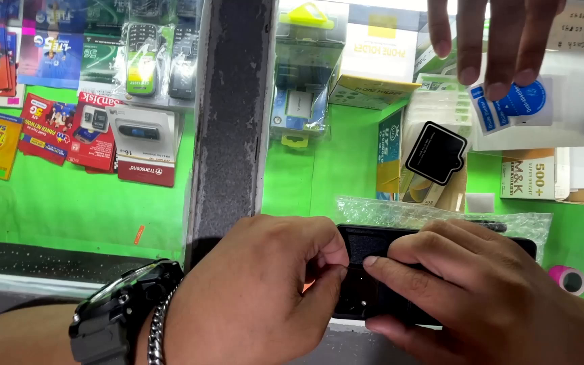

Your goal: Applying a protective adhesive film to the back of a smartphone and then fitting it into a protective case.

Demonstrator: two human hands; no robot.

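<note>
Both hands, left hand (265, 284) and right hand (481, 290), pinch one black phone (366, 270) with curled fingers; one other person's hand (491, 40) hovers, fingers loose, at one o'clock.

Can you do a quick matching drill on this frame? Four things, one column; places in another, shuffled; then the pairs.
Things:
1. black phone
2. pink tape roll
3. black wristwatch
4. another person's hand

Places:
A. at the top edge, fingers pointing down over a blue round sticker
B. on the left hand wrist, beside a chain bracelet
C. under both the left hand and the right hand, on the glass counter
D. at the right edge, inside the green display case

Pairs: 1-C, 2-D, 3-B, 4-A
</note>
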